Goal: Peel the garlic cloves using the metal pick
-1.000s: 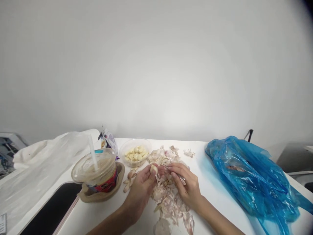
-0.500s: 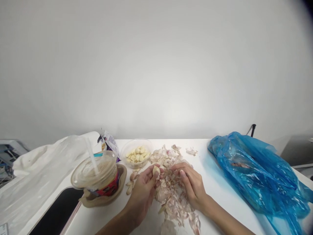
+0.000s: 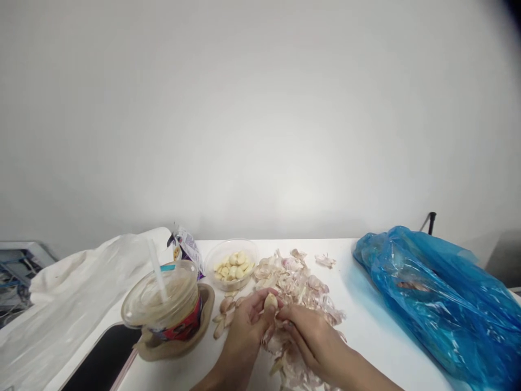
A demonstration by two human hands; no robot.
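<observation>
the left hand [image 3: 244, 332] pinches a garlic clove [image 3: 271, 301] between thumb and fingertips. the right hand [image 3: 315, 339] has its fingers pressed together, nipping the skin just beside. the clove looks light, firm and likely slippery once bare, so hold its flanks.

— What's on your left?
— A lidded drink cup [image 3: 163, 296] with a straw [image 3: 157, 269] in a brown holder [image 3: 207, 304]. A crumpled white bag [image 3: 81, 282] lies behind it and a dark screen [image 3: 101, 361] in front.
— And your right?
— A blue plastic bag [image 3: 439, 304] on the white table [image 3: 374, 342].
</observation>
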